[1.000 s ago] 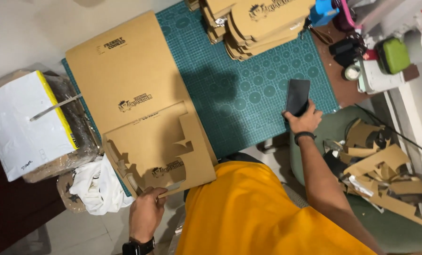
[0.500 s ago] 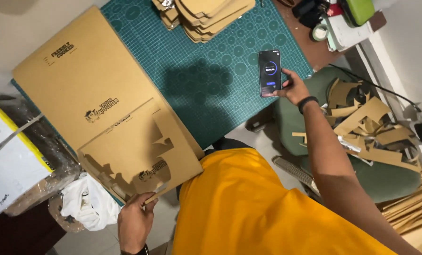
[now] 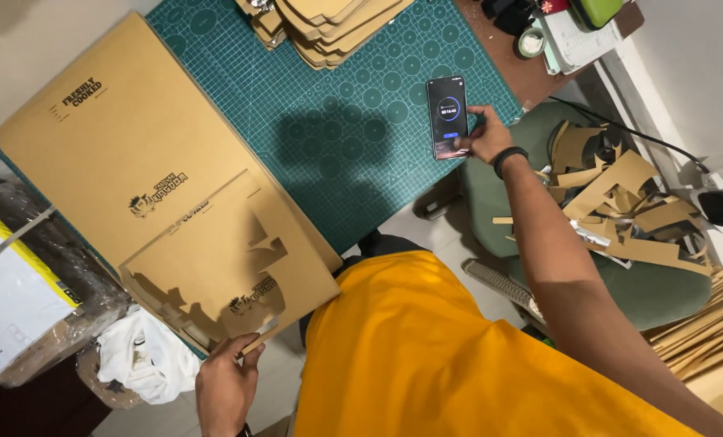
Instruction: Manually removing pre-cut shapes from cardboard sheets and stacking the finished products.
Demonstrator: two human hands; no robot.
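Left hand: my left hand pinches the near edge of the cut cardboard sheet, fingers closed on it.
Cut cardboard sheet: it lies at the near left corner of the green cutting mat, overlapping a larger flat cardboard sheet.
Right hand: my right hand grips the right edge of the phone, fingers curled round it.
Phone: screen up, lit, near the mat's right edge.
Far edge: a stack of cardboard cut-outs.
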